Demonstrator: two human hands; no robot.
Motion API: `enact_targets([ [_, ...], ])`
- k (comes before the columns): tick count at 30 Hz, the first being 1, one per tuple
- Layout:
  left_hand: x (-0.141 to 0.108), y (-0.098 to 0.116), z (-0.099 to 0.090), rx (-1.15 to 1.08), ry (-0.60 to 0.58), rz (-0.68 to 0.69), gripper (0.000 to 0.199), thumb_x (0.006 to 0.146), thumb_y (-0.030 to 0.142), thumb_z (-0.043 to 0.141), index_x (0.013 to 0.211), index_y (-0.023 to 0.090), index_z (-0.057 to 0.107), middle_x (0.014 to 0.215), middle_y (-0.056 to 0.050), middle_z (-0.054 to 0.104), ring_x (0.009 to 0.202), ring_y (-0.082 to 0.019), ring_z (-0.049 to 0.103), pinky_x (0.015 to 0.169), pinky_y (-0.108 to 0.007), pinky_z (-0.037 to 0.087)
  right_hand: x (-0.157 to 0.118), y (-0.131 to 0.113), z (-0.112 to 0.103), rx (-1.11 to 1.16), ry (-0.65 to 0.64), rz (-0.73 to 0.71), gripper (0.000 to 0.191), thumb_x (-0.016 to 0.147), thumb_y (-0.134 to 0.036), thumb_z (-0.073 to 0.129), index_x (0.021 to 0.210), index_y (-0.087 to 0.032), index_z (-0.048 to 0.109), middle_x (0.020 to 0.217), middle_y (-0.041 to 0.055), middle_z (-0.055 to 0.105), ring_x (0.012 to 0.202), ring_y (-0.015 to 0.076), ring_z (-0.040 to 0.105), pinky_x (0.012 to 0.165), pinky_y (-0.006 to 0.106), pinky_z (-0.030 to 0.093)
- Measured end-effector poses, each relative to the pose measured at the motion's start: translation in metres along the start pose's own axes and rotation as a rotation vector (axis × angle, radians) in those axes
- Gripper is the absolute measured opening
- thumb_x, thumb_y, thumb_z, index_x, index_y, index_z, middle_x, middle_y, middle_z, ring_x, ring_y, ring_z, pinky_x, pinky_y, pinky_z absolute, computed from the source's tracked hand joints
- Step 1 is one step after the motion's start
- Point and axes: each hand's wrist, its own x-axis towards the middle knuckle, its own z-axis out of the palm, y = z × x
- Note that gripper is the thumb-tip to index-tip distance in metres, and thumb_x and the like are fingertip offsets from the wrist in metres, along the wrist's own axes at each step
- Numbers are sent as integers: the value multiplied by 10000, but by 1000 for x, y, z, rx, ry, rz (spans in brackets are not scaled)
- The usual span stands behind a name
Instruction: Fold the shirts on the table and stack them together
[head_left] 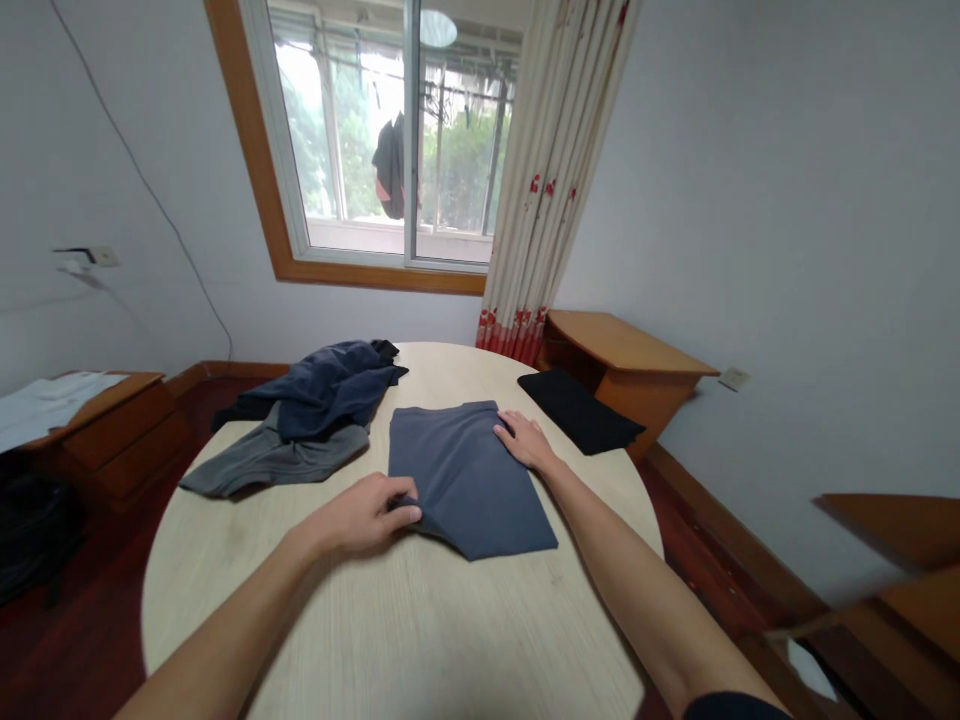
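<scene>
A blue-grey folded garment (472, 480) lies in the middle of the round table (420, 630); its exact kind does not show. My left hand (375, 512) pinches its near left corner between thumb and fingers, and that edge is lifted a little. Creases run from this corner towards the far right one. There my right hand (525, 438) rests on the cloth, fingers stretched out and lying flat.
A loose heap of dark blue and grey clothes (322, 400) lies at the table's left. Folded black cloth (581, 410) is at the right edge. Beyond stand a wooden desk (630, 345), a curtain (551, 170) and a window. A low cabinet (112, 440) is at left.
</scene>
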Motion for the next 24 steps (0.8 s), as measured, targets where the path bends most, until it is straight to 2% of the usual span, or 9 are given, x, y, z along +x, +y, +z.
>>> enact_targets([
  [2,1,-6,4,-88,1,36,365,900,537,582,994,194,666,984,-72,739,900,-229,670,830,-329,480,-7,11,-3,37,31,-36,498,996,-444,452,1424,-216,566,1517,125,499,1458,283,379,1210,531,220],
  [4,2,-20,6,-129,-11,80,584,763,588,742,1190,202,645,1259,-117,678,1140,-279,625,990,-378,451,-16,19,-6,123,51,-101,473,971,-398,489,1384,-199,604,1459,125,561,1394,269,468,1196,487,284],
  [7,1,-42,5,-25,-56,87,978,587,585,877,1422,219,523,1576,-178,399,1439,-371,371,1184,-504,256,-31,25,-10,318,26,-161,471,906,-343,572,1349,-197,632,1413,116,603,1312,262,552,1166,474,353],
  [9,-1,-51,3,62,-106,59,1076,581,573,883,1500,223,444,1647,-190,241,1513,-401,205,1211,-578,136,-41,27,-14,437,-23,-175,460,865,-306,614,1314,-213,660,1409,105,606,1305,264,561,1164,488,362],
  [11,-3,-52,3,117,-151,23,1121,594,537,881,1547,236,374,1670,-187,151,1532,-414,105,1201,-635,63,-50,27,-18,493,-76,-190,457,811,-260,666,1266,-224,695,1419,99,598,1334,273,537,1186,497,332],
  [13,-6,-49,4,148,-168,-2,1094,624,462,871,1563,260,345,1677,-171,116,1536,-411,76,1190,-662,38,-55,27,-24,512,-134,-200,500,753,-207,707,1252,-234,708,1466,96,554,1387,284,483,1211,495,290],
  [16,-6,-42,7,177,-106,-22,863,733,306,770,1522,270,423,1664,-144,207,1528,-373,177,1201,-645,51,-59,27,-31,516,-244,-202,616,701,-147,712,1306,-259,678,1571,88,423,1458,291,385,1220,483,271],
  [19,-3,-40,9,183,11,-15,620,830,196,608,1443,244,529,1599,-124,383,1475,-312,345,1222,-592,118,-60,27,-35,476,-334,-204,748,637,-102,721,1359,-279,636,1637,93,293,1505,310,283,1218,491,264],
  [24,2,-46,15,171,111,95,509,840,116,541,1325,237,636,1501,-91,529,1384,-255,484,1206,-503,274,-62,21,-39,550,-406,-241,767,607,-162,811,1350,-257,646,1668,118,180,1515,322,246,1209,464,279],
])
